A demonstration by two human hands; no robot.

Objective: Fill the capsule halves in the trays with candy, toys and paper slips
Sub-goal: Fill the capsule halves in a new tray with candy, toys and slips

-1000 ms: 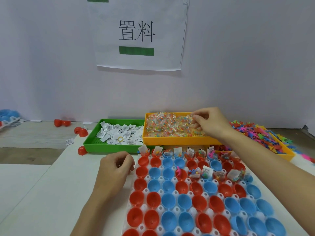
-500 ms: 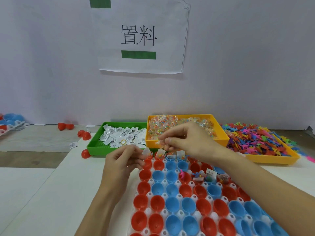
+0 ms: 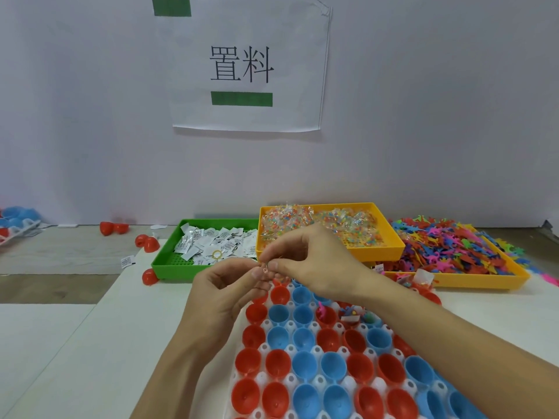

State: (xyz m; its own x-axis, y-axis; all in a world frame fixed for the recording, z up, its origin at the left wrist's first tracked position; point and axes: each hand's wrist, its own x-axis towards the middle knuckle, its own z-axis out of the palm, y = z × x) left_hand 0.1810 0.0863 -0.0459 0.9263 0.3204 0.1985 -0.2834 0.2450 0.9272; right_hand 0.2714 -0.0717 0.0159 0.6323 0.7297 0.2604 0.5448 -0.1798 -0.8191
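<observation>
Your white capsule tray (image 3: 290,379) runs lengthwise away from you, its red and blue capsule halves (image 3: 305,365) all mouth-up; its near end is cut off by the frame and your right forearm hides part of its right side. Behind it sit three bins: the green bin (image 3: 169,264) holds paper slips (image 3: 217,244), the middle yellow bin (image 3: 384,249) wrapped candy (image 3: 317,225), the right yellow bin (image 3: 484,279) bright toys (image 3: 453,246). Over the tray's far left corner, your left hand (image 3: 225,290) and right hand (image 3: 305,261) meet fingertip to fingertip, both pinching one small clear candy packet (image 3: 265,269) (too small to tell its long axis).
</observation>
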